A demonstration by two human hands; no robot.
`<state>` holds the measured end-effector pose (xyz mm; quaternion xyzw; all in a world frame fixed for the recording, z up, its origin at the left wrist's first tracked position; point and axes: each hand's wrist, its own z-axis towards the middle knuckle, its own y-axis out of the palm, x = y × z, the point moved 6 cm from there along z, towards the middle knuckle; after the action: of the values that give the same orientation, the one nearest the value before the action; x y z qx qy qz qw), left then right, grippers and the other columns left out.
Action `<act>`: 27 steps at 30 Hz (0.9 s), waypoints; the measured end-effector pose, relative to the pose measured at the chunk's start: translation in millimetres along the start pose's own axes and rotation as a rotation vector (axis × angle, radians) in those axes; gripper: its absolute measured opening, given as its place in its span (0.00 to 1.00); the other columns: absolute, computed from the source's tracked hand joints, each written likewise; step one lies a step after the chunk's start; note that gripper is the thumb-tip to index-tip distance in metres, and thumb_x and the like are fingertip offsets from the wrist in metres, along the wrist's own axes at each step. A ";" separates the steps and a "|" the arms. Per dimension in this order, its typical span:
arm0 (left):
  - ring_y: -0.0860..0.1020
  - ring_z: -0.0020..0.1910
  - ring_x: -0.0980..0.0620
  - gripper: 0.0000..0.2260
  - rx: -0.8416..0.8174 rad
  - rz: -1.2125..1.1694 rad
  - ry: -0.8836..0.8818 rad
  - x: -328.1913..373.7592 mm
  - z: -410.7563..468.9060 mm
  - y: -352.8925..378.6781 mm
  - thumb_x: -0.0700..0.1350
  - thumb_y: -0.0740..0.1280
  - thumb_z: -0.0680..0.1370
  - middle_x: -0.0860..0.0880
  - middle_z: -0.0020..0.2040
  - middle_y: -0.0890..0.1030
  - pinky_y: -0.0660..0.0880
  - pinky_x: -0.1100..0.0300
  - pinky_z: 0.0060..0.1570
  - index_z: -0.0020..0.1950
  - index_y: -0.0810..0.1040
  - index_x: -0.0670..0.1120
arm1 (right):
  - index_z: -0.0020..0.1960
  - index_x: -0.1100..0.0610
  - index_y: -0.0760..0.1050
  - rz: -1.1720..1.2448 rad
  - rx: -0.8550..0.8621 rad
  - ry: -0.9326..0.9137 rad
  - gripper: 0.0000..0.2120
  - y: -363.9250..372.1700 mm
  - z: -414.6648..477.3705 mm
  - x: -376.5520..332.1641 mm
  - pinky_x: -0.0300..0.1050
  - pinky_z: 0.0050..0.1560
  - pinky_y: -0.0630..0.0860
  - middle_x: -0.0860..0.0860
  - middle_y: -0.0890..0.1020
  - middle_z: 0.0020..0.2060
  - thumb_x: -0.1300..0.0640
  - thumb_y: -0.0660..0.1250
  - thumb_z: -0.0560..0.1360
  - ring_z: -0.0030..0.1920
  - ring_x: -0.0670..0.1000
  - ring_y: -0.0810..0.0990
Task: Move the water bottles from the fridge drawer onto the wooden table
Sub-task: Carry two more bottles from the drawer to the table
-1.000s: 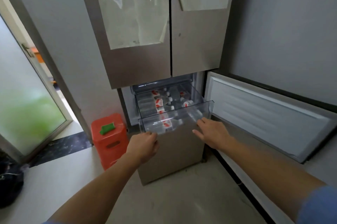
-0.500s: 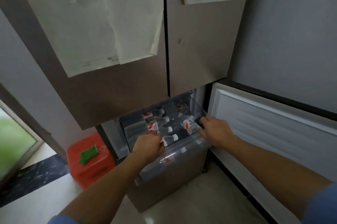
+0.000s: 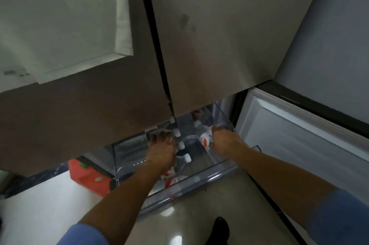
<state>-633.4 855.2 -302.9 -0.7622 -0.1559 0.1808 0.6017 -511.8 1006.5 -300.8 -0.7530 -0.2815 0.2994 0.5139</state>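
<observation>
Grey wall, glossy beige floor, orange box.

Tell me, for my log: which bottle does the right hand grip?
The bottle by the drawer's right wall, its label against the right hand; the others lie leftward, near the left hand.

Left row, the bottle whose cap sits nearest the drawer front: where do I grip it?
Probably take the bottle round its clear body just behind the white cap, coming down from above: it lies on its side, cap pointing right, and the drawer is open only on top.
</observation>
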 end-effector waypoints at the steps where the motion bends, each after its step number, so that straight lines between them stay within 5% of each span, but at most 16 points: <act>1: 0.56 0.74 0.43 0.27 0.014 0.004 -0.026 -0.7 7.6 3.2 0.48 0.62 0.77 0.45 0.76 0.58 0.52 0.45 0.72 0.74 0.59 0.49 | 0.64 0.60 0.67 0.031 -0.020 0.015 0.18 5.3 8.2 2.9 0.49 0.49 0.70 0.59 0.76 0.58 0.53 0.61 0.77 0.56 0.60 0.76; 6: 0.54 0.76 0.45 0.34 0.017 0.011 -0.125 -3.0 39.8 19.3 0.46 0.63 0.75 0.48 0.77 0.56 0.53 0.42 0.73 0.77 0.51 0.50 | 0.73 0.61 0.56 0.071 -0.146 0.030 0.32 31.2 46.5 11.9 0.53 0.59 0.72 0.61 0.73 0.64 0.48 0.64 0.77 0.62 0.61 0.75; 11: 0.63 0.70 0.41 0.25 0.069 0.129 -0.068 14.2 47.1 5.7 0.41 0.65 0.73 0.43 0.70 0.69 0.61 0.44 0.67 0.70 0.67 0.46 | 0.77 0.58 0.49 0.195 -0.185 0.021 0.43 48.9 62.7 12.1 0.52 0.56 0.73 0.63 0.75 0.62 0.45 0.70 0.73 0.61 0.63 0.76; 16: 0.61 0.70 0.40 0.24 0.057 0.175 0.081 32.1 16.9 9.0 0.42 0.68 0.73 0.42 0.69 0.66 0.56 0.41 0.69 0.68 0.67 0.48 | 0.75 0.55 0.51 0.229 -0.110 0.002 0.42 43.8 73.8 9.5 0.49 0.49 0.72 0.60 0.77 0.60 0.45 0.72 0.72 0.59 0.60 0.77; 21: 0.73 0.58 0.41 0.26 0.175 0.198 0.167 32.6 -31.6 -5.2 0.46 0.76 0.64 0.42 0.58 0.76 0.72 0.43 0.56 0.61 0.74 0.47 | 0.74 0.53 0.52 0.112 -0.071 0.036 0.42 38.4 73.1 5.9 0.46 0.40 0.71 0.57 0.79 0.55 0.41 0.71 0.70 0.52 0.58 0.80; 27: 0.78 0.49 0.43 0.26 0.281 0.219 0.116 11.2 -58.3 -33.0 0.48 0.78 0.59 0.43 0.52 0.79 0.76 0.48 0.46 0.54 0.75 0.47 | 0.63 0.53 0.69 0.085 -0.032 -0.006 0.33 8.4 55.0 3.4 0.43 0.44 0.70 0.52 0.80 0.54 0.34 0.68 0.67 0.54 0.55 0.79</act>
<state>-597.1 817.6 -259.5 -0.6924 -0.0101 0.2209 0.6868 -549.3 1039.6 -325.4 -0.7715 -0.2555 0.3186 0.4878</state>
